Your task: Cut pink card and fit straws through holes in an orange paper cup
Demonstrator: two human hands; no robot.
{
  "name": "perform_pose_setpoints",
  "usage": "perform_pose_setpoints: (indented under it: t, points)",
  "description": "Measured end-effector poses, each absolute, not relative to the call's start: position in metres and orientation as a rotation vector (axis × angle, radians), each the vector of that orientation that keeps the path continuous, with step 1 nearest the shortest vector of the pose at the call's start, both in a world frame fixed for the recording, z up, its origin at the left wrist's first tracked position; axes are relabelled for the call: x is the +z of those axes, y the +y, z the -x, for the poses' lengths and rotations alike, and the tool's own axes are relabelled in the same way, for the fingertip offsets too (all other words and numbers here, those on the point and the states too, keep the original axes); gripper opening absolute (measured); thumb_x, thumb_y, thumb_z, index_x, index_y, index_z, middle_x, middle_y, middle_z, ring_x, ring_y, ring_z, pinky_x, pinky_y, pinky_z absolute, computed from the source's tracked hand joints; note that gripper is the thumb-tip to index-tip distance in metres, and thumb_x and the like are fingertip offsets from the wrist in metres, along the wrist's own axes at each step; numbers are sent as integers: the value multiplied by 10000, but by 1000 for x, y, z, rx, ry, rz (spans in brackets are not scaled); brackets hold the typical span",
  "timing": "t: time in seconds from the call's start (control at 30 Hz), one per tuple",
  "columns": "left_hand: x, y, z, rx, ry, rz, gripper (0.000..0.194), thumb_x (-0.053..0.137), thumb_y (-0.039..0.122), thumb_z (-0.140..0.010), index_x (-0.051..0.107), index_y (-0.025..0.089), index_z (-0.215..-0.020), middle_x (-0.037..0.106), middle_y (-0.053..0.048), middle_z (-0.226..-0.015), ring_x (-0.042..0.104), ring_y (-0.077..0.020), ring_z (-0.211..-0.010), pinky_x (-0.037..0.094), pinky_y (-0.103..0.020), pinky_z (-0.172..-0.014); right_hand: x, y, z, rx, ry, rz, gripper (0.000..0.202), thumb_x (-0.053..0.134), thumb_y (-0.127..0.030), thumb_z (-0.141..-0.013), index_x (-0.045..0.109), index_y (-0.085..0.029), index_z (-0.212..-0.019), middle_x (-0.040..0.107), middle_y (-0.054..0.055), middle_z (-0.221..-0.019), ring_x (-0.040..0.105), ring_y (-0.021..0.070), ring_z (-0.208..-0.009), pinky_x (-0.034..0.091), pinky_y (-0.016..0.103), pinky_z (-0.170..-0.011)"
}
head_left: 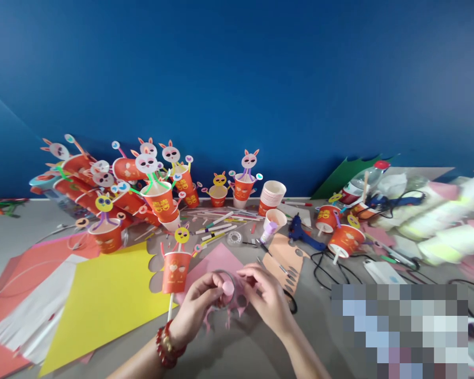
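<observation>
My left hand (199,302), with a red bead bracelet (166,345) at the wrist, pinches a small round pink paper disc (228,288) between thumb and fingertips. Close to its right, my right hand (264,293) has loosely bent fingers apart, with nothing visible in them. A rounded grey outline surrounds the disc; I cannot make out what it is. Beneath both hands lies a pink sheet (217,258) with a ragged, cut-out lower edge. Just left of my left hand stands a red paper cup (176,273) with a yellow animal face (182,235) and a white stick below.
Decorated red cups (158,202) crowd the back left. A yellow sheet (106,295) lies at left. Behind the hands are markers (217,231), a tape roll (234,238) and stacked cups (272,196). A blue glue gun (304,234) with black cables lies at right.
</observation>
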State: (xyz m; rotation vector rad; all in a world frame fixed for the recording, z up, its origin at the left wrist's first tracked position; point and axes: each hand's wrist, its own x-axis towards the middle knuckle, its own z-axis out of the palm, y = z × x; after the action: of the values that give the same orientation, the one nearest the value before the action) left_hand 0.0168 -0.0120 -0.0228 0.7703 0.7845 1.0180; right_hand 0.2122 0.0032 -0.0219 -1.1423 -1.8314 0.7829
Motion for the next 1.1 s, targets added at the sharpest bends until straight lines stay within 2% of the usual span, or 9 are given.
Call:
perform_pose_setpoints:
  t: [0.2, 0.37, 0.53, 0.63, 0.77, 0.93, 1.1]
  points:
    - [-22, -9, -18, 901, 674, -596, 158, 711, 247, -780, 600, 145, -731, 571, 1, -589, 521, -111, -557, 402, -228, -585, -7, -1, -199, 1064, -1674, 949, 106, 600, -268, -936, 661, -205, -877, 655, 35, -855, 625, 166, -747, 504, 249, -683]
    - [-20, -10, -19, 818, 629, -544, 180, 716, 252, -749, 582, 147, -691, 560, -2, -565, 504, -111, -508, 441, -246, -557, -8, -2, -198, 1039, -1676, 929, 146, 624, -334, -929, 656, -204, -872, 659, 41, -837, 624, 178, -765, 510, 261, -684]
    - [-24, -9, -20, 796, 571, -503, 161, 704, 260, -742, 591, 150, -712, 541, 7, -551, 495, -113, -501, 475, -276, -581, -7, -3, -199, 1034, -1730, 855, 155, 587, -315, -949, 663, -204, -873, 670, 53, -847, 643, 189, -800, 523, 296, -736]
    - [-26, -9, -19, 817, 581, -524, 148, 698, 260, -768, 602, 148, -755, 562, 1, -581, 509, -117, -526, 462, -266, -583, -7, -3, -199, 1126, -1679, 905, 150, 588, -313, -933, 626, -200, -841, 636, 34, -814, 616, 172, -738, 507, 272, -676]
    - [-24, -11, -16, 935, 683, -701, 163, 679, 281, -838, 601, 140, -808, 587, -7, -677, 530, -108, -613, 421, -227, -621, -5, -2, -201, 1314, -1587, 1011, 154, 579, -311, -899, 569, -196, -796, 534, -20, -699, 508, 132, -614, 423, 222, -549]
    - [-21, -13, -13, 1003, 808, -1006, 215, 672, 326, -863, 571, 147, -801, 556, 14, -696, 475, -99, -626, 392, -220, -621, -2, -1, -201, 1402, -1553, 1083, 145, 599, -290, -861, 558, -190, -765, 504, -39, -654, 474, 118, -593, 380, 210, -533]
    - [-23, -12, -15, 972, 861, -1069, 260, 679, 363, -852, 550, 149, -779, 541, 17, -677, 445, -93, -597, 358, -213, -581, -2, 0, -199, 1442, -1543, 1082, 131, 602, -272, -851, 557, -189, -760, 508, -43, -646, 479, 116, -578, 379, 209, -534]
